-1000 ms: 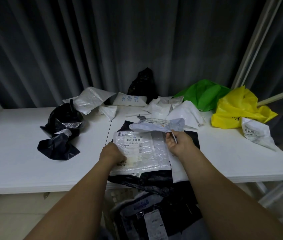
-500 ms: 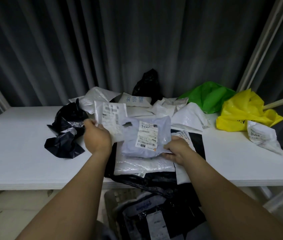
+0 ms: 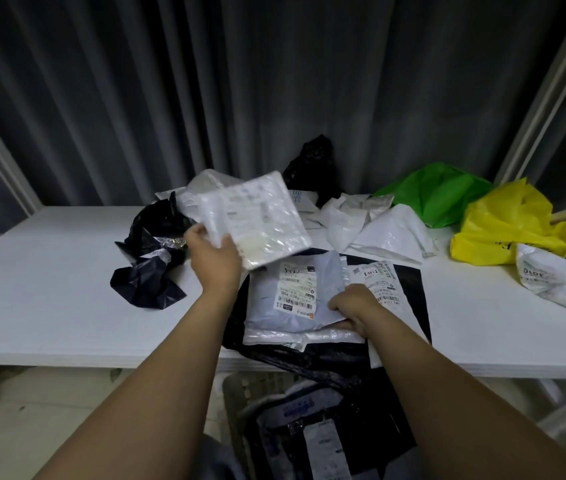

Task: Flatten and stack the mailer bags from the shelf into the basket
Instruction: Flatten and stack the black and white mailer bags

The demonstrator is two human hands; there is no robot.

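Hands apart: left hand grips a glossy white mailer, right hand pinches a smooth lavender mailer.

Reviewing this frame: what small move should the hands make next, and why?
Probably lower the crinkled white plastic mailer onto the pale grey labelled mailer. The left hand holds the white one tilted in the air above the white shelf, while the right hand holds the grey one lying flat at the front edge, so stacking seems the natural next step.

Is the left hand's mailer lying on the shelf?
No, the left hand holds the white mailer tilted up, above the shelf.
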